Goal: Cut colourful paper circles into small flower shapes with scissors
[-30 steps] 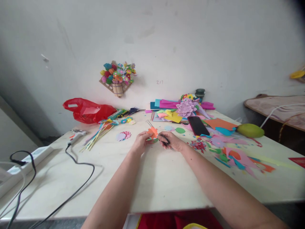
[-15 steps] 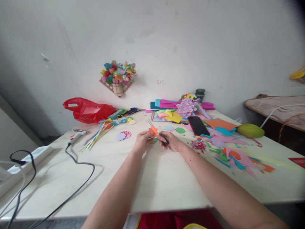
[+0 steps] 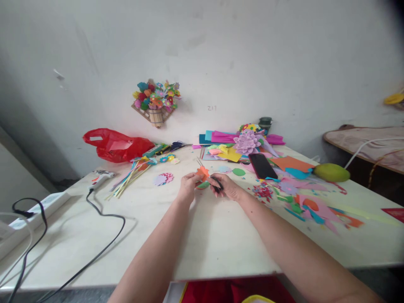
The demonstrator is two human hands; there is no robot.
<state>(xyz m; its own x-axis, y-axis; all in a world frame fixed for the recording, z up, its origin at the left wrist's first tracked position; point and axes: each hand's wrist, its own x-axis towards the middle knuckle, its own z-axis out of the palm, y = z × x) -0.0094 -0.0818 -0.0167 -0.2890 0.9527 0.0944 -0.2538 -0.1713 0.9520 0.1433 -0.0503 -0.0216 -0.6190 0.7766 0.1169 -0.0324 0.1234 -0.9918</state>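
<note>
In the middle of the table, my left hand (image 3: 188, 185) pinches an orange flower-shaped cutout (image 3: 203, 172) by its left edge. My right hand (image 3: 224, 186) is closed around the black handles of a pair of scissors (image 3: 217, 184). The slim metal blades point up and away, partly behind the orange cutout. Below the cutout, between my hands, lies a green piece (image 3: 203, 185), partly hidden. Just beyond my right hand are a green leaf shape (image 3: 238, 172) and a pale blue cutout (image 3: 224, 169).
On the left are pink and lilac cutouts (image 3: 163, 179), thin sticks (image 3: 129, 181), a glue gun (image 3: 102, 180) with its cord, a power strip (image 3: 47, 206) and a red plastic bag (image 3: 118, 146). To the right lie a phone (image 3: 263, 166), colourful scraps (image 3: 312, 206) and a purple flower (image 3: 247, 142).
The orange cutout and the scissors have shifted very slightly between my hands. Both hands keep their hold, and the rest of the table looks the same.
</note>
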